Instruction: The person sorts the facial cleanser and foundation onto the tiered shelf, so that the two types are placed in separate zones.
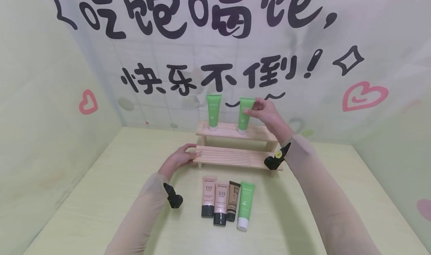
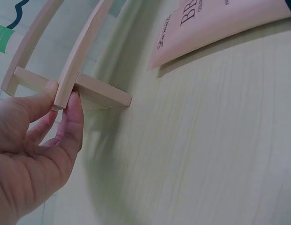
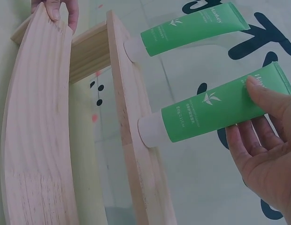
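Note:
My right hand [image 1: 266, 113] holds a green tube [image 3: 209, 110] near its crimped end, thumb on the front and fingers behind. That tube stands cap-down on the upper step of a two-step wooden rack [image 1: 232, 157], its white cap right at the board. To its left on the same step, a second green tube [image 1: 213, 112] stands upright on its cap. My left hand [image 2: 42, 150] pinches the left end of the rack's lower step, thumb on top and fingers beneath.
Before the rack, two pink BB tubes [image 1: 208, 197] with black caps, a brown tube [image 1: 233, 200] and another green tube [image 1: 246, 205] lie side by side on the pale table [image 1: 111, 202]. A lettered wall covering [image 1: 188, 53] hangs close behind the rack.

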Tool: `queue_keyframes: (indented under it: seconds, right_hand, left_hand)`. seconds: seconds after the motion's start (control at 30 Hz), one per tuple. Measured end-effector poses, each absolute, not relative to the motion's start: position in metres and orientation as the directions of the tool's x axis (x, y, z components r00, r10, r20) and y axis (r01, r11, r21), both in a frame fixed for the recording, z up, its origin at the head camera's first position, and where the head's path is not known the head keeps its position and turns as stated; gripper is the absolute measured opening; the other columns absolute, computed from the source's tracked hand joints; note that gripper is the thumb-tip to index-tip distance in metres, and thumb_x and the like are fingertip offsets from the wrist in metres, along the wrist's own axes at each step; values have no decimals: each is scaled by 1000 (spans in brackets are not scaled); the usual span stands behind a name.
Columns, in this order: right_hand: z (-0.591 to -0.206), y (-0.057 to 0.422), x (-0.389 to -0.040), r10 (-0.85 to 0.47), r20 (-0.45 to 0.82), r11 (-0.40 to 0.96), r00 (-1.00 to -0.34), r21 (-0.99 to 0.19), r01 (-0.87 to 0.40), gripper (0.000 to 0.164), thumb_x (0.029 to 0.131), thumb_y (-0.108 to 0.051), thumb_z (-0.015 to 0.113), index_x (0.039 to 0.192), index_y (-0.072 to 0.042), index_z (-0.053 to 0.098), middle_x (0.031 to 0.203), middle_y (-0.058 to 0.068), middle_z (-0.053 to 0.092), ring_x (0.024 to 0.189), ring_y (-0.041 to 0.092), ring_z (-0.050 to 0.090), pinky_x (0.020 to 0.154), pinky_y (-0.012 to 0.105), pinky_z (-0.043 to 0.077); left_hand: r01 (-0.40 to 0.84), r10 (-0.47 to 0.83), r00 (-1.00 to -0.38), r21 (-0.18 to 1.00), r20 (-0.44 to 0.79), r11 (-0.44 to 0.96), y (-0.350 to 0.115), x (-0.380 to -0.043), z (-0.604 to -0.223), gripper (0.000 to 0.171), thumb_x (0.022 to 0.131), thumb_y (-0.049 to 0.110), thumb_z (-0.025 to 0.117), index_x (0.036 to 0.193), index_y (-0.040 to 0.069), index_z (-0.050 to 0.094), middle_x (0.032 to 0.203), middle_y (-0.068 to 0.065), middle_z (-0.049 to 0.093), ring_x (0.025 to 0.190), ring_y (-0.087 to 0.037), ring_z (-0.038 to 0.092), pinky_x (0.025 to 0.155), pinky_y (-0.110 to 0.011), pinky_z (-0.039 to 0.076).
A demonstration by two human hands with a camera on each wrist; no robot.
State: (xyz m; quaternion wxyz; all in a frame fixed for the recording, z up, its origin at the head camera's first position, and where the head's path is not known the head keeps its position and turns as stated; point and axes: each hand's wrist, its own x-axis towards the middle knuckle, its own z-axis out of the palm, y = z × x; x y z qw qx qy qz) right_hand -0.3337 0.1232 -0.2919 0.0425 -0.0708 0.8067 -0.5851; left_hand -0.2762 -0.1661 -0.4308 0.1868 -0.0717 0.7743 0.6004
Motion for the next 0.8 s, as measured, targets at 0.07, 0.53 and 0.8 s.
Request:
queue_keyframes:
  seconds: [0.07, 0.53, 0.8]
  right_hand:
    - [-294, 124, -333, -165, 16, 298, -986, -952, -66, 43, 81, -11, 69, 119, -3, 50, 119, 12, 57, 107, 21, 52, 105, 40, 35]
    - [-302, 127, -329, -183, 19, 260, -983, -963, -67, 56, 83, -8, 65, 133, -1, 41, 131, 18, 48, 119, 30, 48, 106, 40, 35]
    - [-313, 136, -324, -228, 63, 214, -972, -970, -113, 56, 85, -4, 62, 135, -3, 38, 134, 21, 45, 121, 31, 47, 103, 40, 38]
  left_hand:
    - [-338, 117, -918, 902, -379, 267, -166, -277, -432, 54, 91, 10, 54, 140, 11, 31, 114, -20, 51, 77, -12, 56, 67, -20, 50]
    - [-342, 122, -915, 901, -384, 266, -165, -277, -432, 54, 91, 12, 55, 140, 12, 31, 113, -19, 51, 78, -12, 57, 68, -20, 50]
    - [-344, 124, -916, 905, -383, 251, -165, -276, -429, 56, 91, 11, 55, 140, 11, 30, 117, -23, 51, 81, -13, 58, 67, -20, 50]
